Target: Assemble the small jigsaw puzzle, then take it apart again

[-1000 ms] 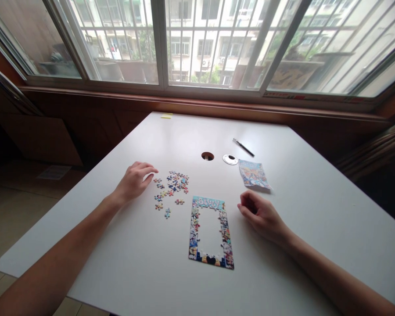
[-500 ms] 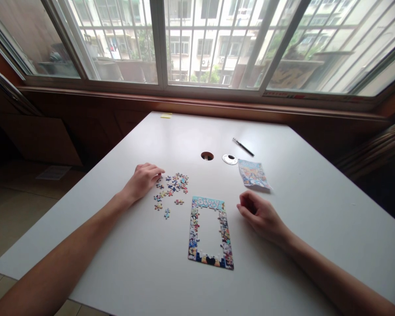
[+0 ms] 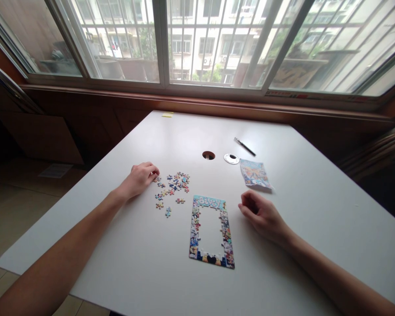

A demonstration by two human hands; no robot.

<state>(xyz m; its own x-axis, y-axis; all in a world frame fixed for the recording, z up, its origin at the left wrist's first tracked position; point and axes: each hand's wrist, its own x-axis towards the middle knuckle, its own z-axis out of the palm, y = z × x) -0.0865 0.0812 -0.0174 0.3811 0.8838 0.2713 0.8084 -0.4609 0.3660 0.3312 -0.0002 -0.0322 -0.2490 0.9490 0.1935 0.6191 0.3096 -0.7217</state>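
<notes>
My left hand (image 3: pixel 141 179) is at the left edge of a loose heap of jigsaw puzzle pieces (image 3: pixel 178 181). Its fingers are bent down and pinched together on a small puzzle piece (image 3: pixel 156 179) at the heap's edge. A rectangular puzzle frame (image 3: pixel 194 237), its border joined and its middle showing the white table, lies flat between the hands. To the right of it my right hand (image 3: pixel 260 214) rests on its side, curled in a loose fist with nothing visible inside.
A creased picture sheet (image 3: pixel 255 173) lies beyond my right hand on the white table (image 3: pixel 145 263). Behind it are a black pen (image 3: pixel 245 146), a round silver cover (image 3: pixel 231 159) and a cable hole (image 3: pixel 208 155). Yellow tape (image 3: pixel 167 114) marks the far edge, below the window.
My left hand has drawn back slightly to the left, and its outstretched fingers have curled in at the heap's edge. My right hand keeps its pose. The view has shifted a little.
</notes>
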